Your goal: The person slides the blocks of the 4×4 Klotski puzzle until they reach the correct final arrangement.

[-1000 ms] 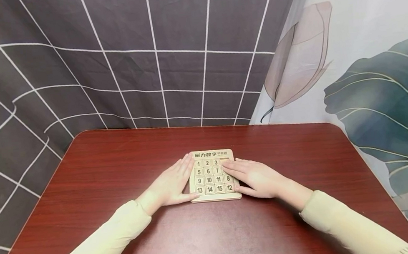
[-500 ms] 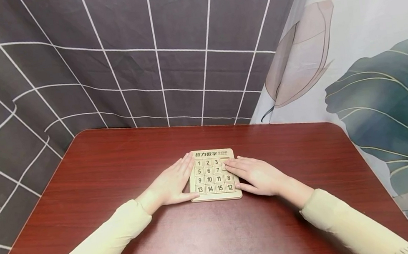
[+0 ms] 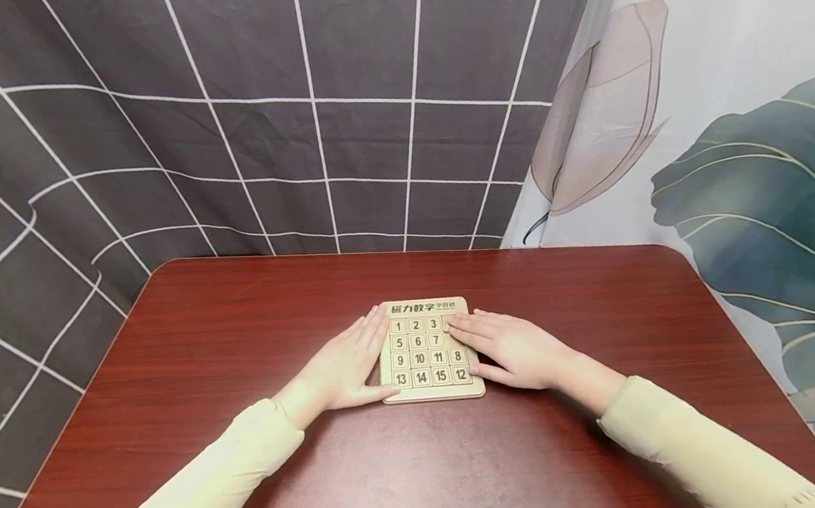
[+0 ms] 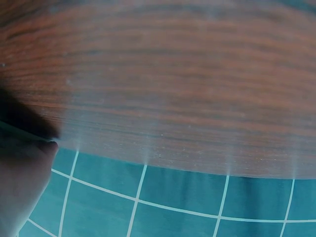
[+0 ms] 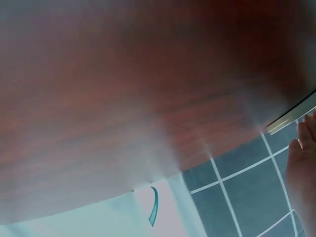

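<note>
A wooden number slide puzzle (image 3: 434, 391) lies flat on the table, several numbered tiles in its frame. My left hand (image 3: 345, 367) rests along its left side with straight fingers, the thumb on the lower left corner. From the right, my right hand (image 3: 512, 348) reaches over the frame. Its fingertips cover most of the top-right tile, so that number is hidden, and its thumb touches the right edge near tile 12. Below the covered tile, right of the 7, no number shows. In the right wrist view, the puzzle's edge (image 5: 291, 117) appears beside the fingers.
The puzzle stands on a dark red wooden table (image 3: 247, 306). A grey curtain (image 3: 364, 141) with white grid lines hangs behind it. On the right hangs a white curtain (image 3: 703, 69) with large leaf prints.
Under my right fingertips, the tile in the right column has slid up from the second row into the top-right slot. My left hand has stayed in place.
</note>
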`<state>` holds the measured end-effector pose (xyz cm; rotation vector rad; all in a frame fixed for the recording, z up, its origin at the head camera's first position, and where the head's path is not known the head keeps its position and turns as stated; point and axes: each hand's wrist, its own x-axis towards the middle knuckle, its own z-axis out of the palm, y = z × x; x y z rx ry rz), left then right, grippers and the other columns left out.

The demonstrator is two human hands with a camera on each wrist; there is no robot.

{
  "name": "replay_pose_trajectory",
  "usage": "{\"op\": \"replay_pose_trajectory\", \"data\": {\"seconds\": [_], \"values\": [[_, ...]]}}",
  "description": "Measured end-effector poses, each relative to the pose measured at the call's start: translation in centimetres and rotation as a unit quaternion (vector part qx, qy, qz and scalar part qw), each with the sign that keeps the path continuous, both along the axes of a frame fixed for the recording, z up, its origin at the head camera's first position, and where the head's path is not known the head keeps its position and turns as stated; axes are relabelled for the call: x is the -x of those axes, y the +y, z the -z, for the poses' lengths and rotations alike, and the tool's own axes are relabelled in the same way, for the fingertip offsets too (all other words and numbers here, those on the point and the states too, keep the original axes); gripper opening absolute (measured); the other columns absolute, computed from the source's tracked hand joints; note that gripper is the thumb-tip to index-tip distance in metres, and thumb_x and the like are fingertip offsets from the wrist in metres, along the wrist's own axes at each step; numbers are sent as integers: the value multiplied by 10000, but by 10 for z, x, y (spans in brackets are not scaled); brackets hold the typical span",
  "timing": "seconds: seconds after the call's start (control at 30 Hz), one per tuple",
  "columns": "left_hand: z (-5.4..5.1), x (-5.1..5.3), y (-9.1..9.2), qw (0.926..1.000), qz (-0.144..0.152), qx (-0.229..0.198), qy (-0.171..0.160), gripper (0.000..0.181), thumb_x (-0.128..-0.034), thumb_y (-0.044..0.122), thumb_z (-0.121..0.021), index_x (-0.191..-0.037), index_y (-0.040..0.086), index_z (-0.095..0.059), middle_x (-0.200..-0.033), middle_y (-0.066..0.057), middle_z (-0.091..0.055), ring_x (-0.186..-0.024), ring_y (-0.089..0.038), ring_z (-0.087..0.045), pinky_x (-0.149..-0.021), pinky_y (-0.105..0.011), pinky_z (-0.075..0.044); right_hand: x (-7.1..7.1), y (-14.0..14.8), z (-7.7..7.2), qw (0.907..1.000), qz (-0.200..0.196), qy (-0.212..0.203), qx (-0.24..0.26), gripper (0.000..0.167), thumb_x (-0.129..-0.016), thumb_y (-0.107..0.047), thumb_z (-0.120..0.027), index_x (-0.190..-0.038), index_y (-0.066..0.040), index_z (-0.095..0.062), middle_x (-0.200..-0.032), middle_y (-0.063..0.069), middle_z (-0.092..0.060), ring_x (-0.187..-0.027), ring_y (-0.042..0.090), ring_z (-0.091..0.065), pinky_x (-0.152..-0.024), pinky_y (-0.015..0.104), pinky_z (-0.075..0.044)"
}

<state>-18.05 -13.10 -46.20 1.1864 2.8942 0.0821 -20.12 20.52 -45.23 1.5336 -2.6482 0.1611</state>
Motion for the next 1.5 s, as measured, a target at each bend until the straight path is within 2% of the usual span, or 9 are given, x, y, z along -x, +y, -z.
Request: {"op": "replay_pose_trajectory", "data": {"seconds": [0.23,0.33,0.47,0.73,0.9,1.07,1.3,1.5], "values": [[-1,0,0,10000,-6,-7,-52,1067,-981,653,-581,-1613,-146,-263,-1727,-323,-201,-1628,-421,-246,-1343,-464,-279,-24,8,2,9981,-490,281,235,614,-1014,-370,-688,-1509,-23,-580,-1601,127,-554,-1486,283,-540,-1220,503,-467],[-1,0,0,10000,0,-24,-61,1068,-981,650,-583,-1613,-148,-259,-1728,-323,-198,-1628,-422,-242,-1344,-464,-276,-29,10,2,9968,-632,403,276,608,-1010,-372,-695,-1498,-23,-591,-1583,126,-574,-1476,276,-552,-1210,499,-477],[0,0,0,10000,6,-28,-53,1069,-982,650,-582,-1614,-149,-255,-1728,-324,-196,-1629,-423,-241,-1343,-465,-278,-29,10,1,9965,-649,449,266,600,-1007,-368,-698,-1493,-29,-598,-1571,119,-587,-1470,264,-559,-1205,496,-484],[0,0,1,10000,0,36,-90,1065,-983,654,-578,-1615,-144,-261,-1729,-322,-195,-1630,-422,-237,-1342,-464,-280,-15,6,0,9994,-265,221,-38,601,-1025,-343,-673,-1530,-36,-563,-1613,112,-544,-1497,279,-529,-1245,479,-445],[-1,0,1,9999,-34,34,-142,1067,-984,657,-575,-1619,-139,-256,-1733,-319,-184,-1634,-420,-226,-1344,-466,-274,-13,5,0,9995,-225,205,-97,602,-1029,-341,-665,-1533,-31,-556,-1619,117,-535,-1503,282,-522,-1255,477,-433],[0,0,1,9999,-40,10,-125,1065,-982,655,-578,-1619,-137,-259,-1732,-315,-194,-1632,-417,-235,-1341,-466,-282,-20,6,1,9983,-433,356,141,611,-1017,-361,-682,-1517,-26,-573,-1599,132,-555,-1490,276,-537,-1231,493,-458],[1,0,1,10000,-25,12,-90,1069,-984,659,-572,-1620,-138,-253,-1732,-318,-189,-1631,-419,-236,-1341,-469,-282,-41,15,5,9940,-864,558,370,612,-999,-364,-706,-1495,-24,-589,-1570,123,-585,-1465,268,-561,-1191,495,-487],[0,0,0,9999,-34,0,-100,1066,-983,656,-577,-1619,-137,-257,-1733,-317,-188,-1632,-417,-235,-1341,-467,-282,-48,19,6,9927,-933,626,436,612,-993,-360,-713,-1491,-24,-591,-1562,119,-594,-1456,256,-571,-1168,504,-503]]}}
